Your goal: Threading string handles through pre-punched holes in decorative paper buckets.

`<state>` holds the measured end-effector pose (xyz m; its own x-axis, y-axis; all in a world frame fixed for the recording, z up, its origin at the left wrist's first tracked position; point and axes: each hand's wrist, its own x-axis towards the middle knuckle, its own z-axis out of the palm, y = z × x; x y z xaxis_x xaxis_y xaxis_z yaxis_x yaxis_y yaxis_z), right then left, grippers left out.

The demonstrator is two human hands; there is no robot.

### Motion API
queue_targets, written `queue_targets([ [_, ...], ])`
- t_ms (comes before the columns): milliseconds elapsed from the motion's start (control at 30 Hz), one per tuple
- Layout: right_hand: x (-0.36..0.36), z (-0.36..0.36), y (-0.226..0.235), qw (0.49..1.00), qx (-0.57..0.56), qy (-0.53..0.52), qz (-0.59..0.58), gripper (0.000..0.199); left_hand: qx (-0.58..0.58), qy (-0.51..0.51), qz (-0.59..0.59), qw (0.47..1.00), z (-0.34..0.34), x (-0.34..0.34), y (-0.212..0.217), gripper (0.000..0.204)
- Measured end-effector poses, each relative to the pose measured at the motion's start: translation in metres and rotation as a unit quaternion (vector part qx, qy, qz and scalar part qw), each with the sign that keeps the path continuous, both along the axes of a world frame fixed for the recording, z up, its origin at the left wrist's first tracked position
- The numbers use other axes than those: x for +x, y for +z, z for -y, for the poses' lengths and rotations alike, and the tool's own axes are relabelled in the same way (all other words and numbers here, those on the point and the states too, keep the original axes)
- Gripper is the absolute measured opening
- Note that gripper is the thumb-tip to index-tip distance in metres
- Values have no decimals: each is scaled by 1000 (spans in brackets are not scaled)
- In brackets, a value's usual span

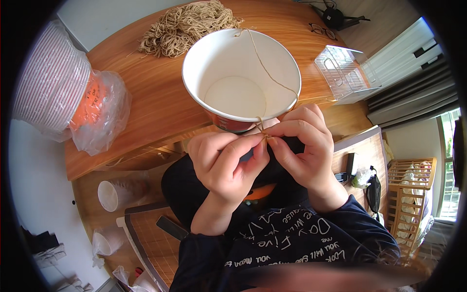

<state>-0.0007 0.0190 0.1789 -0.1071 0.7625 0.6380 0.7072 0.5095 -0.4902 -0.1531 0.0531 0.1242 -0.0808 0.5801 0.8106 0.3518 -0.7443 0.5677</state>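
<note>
"String point(265, 71): where, and how's your grip?"
"It spans the bucket point(206, 61); your left hand point(224, 163) and right hand point(305, 148) pinch it just outside, nearest you. Seemingly knotting; next probably calls for even tension."

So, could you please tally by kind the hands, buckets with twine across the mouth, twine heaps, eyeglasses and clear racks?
Left hand and right hand: 2
White bucket with twine strand: 1
Twine heap: 1
Eyeglasses: 1
Clear rack: 1
Total: 6
</note>
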Motion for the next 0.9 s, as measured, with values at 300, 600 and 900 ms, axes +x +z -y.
queue_targets([
  [300,-4,-2,-6,997,56,-42,29,24,27,22,-27,999,0,2,-3,16],
  [600,-2,-2,-5,1000,24,-12,-4,22,1,-12,6,1000,-1,1,-3,19],
  [900,1,1,-1,1000,3,10,-3,21,-4,-18,12,1000,-1,1,-4,19],
])
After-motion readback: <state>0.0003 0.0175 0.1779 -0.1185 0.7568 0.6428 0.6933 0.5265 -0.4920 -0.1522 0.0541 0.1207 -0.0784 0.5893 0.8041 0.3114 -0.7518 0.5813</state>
